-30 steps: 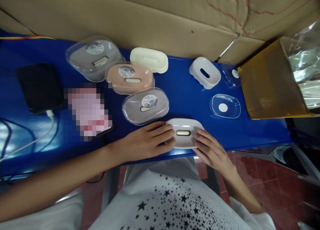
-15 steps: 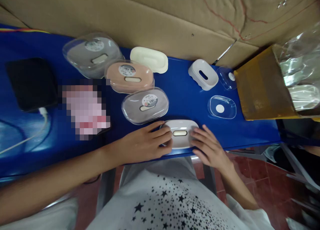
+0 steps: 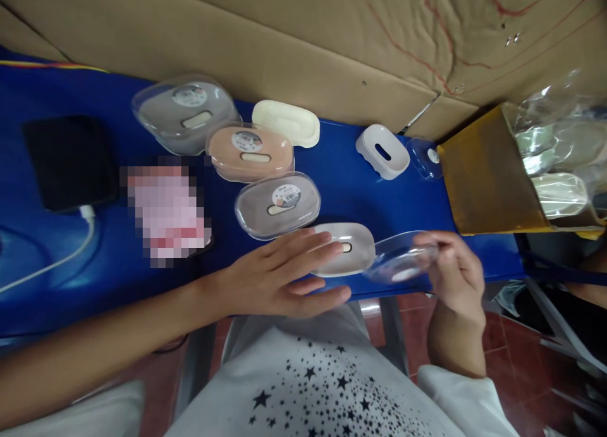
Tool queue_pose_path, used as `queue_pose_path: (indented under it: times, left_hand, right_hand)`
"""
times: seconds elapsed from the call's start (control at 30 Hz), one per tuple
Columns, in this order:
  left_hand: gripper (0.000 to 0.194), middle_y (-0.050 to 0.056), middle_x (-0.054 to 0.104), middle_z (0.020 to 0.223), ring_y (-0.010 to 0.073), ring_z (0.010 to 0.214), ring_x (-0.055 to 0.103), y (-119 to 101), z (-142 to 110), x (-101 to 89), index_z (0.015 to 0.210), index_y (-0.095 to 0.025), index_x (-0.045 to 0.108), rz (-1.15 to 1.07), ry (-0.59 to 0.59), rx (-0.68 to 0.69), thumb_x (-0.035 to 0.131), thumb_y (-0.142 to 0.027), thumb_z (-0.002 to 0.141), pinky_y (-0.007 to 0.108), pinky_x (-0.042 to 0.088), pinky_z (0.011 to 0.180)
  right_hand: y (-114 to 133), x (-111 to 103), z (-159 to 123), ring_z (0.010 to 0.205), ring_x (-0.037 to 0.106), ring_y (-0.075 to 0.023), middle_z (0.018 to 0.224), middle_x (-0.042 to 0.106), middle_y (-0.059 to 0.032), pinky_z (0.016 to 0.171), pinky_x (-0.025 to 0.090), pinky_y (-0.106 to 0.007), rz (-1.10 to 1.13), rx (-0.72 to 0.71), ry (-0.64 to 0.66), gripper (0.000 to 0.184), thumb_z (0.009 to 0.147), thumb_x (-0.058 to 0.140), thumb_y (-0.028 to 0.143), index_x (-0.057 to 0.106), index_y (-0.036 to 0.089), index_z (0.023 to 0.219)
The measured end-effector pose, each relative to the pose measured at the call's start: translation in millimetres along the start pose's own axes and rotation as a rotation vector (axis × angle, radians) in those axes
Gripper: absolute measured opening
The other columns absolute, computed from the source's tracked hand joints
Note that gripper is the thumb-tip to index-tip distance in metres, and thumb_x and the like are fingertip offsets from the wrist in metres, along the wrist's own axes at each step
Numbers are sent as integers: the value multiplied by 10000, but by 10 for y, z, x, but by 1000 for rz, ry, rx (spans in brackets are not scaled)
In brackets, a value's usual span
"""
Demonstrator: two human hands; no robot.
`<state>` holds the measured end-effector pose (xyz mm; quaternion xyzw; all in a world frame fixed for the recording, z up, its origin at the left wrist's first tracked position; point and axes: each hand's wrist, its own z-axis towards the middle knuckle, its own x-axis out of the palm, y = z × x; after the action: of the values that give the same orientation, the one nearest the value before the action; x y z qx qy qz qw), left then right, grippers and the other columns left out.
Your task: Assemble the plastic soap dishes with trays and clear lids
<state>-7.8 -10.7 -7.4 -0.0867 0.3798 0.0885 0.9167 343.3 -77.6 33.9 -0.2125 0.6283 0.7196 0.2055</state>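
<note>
Nearest: blue tabletop point(image 3: 341, 171), its front edge just beyond the white star-print shirt point(image 3: 303, 380). Left hand point(image 3: 289, 276) palm down, fingers spread and loose, thumb apart, nothing gripped; fingertips over the left end of the off-white oval plastic dish with a centre slot point(image 3: 360, 250). Can't tell if they press on it. Dish lies flat, near the front edge.

Right hand point(image 3: 455, 272) has thumb and fingers pinched closed on the right end of a clear oval plastic lid with a white round sticker point(image 3: 401, 260). Lid is motion-blurred, tilted, its left end at the dish's right end; touching or just apart, can't tell.

Risks, my judgement: one-ended pinch on slick plastic could let the lid twist or drop over the front edge; lid rim could knock the dish; left knuckles could nudge the clear-lidded grey oval dish point(image 3: 256, 212) just behind.

Farther: clear-lidded peach oval dish point(image 3: 227, 155), then brown cardboard box point(image 3: 488, 190) walling off the right. Back: pale grey oval dish with a dark slot point(image 3: 396, 162), cream oval dish point(image 3: 284, 124), brown cardboard backing point(image 3: 284, 38). Most room: the blue stretch between the lidded dishes and box; least, at the front edge.
</note>
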Motion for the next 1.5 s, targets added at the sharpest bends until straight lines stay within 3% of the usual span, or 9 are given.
queue_pose_path:
  times: [0.1,0.17,0.3,0.47,0.63,0.8,1.13,1.3,1.5]
  left_hand:
    - [755,112,486,1708,283,1610,470,-8,9,-46,1615,-375,478,-16,65,40,845,-251,968,469,550,1251]
    - [639,116,525,1675,283,1615,461,7,31,-80,1575,-323,541,-9,118,54,818,-279,1001,432,560,1240]
    - [529,148,580,1604,342,1593,477,41,41,-101,1484,-215,616,34,123,0,806,-384,1020,462,587,1206]
    - [572,183,638,1490,366,1497,575,39,23,-36,1439,-179,604,36,77,-131,788,-508,1009,542,630,1139]
    - [539,177,700,1357,348,1340,698,42,45,17,1372,-164,605,46,88,-163,692,-589,1052,504,693,1011]
    - [417,169,722,1338,366,1329,707,56,50,10,1321,-154,643,59,147,-118,743,-458,1053,525,674,1041]
    - [168,171,738,1298,315,1356,698,85,63,0,1215,-123,657,-9,164,-32,689,-180,1061,506,616,1175]
    - [293,167,712,1404,317,1495,598,64,13,23,1325,-156,649,-80,195,-60,711,-149,1038,522,544,1252]
    - [500,227,571,1606,361,1533,558,44,-20,8,1478,-173,614,-28,287,-39,704,-48,1003,513,539,1244]
  right_hand:
    - [344,348,200,708,654,-155,995,770,-7,632,577,-322,214,15,311,289,1164,493,447,746,347,1261]
    - [453,510,366,771,677,-141,1029,773,-1,724,607,-314,260,-9,390,284,1169,502,434,742,330,1279]
    - [398,556,468,1108,715,-217,1321,707,-70,960,644,-410,110,-142,271,422,1149,515,519,618,339,1517]
    - [139,457,253,1605,427,-378,1726,400,-116,1266,501,-604,-217,-465,287,889,978,779,585,351,383,1730]
    - [-34,479,136,1654,372,-368,1744,406,-82,1322,440,-618,-236,-553,290,820,988,818,302,422,381,1703]
    - [-117,447,191,1685,318,-361,1784,385,-58,1338,406,-655,-184,-524,325,785,1012,763,210,426,379,1701]
    - [-243,466,129,1693,294,-375,1818,351,-35,1321,419,-678,-354,-593,335,856,1018,771,259,335,410,1739]
    - [-299,428,62,1682,326,-370,1798,391,-25,1295,459,-687,-402,-561,328,849,1032,755,288,313,468,1735]
    - [-428,198,109,1572,489,-427,1734,466,-83,1226,497,-736,-619,-404,19,821,1014,772,364,366,464,1721]
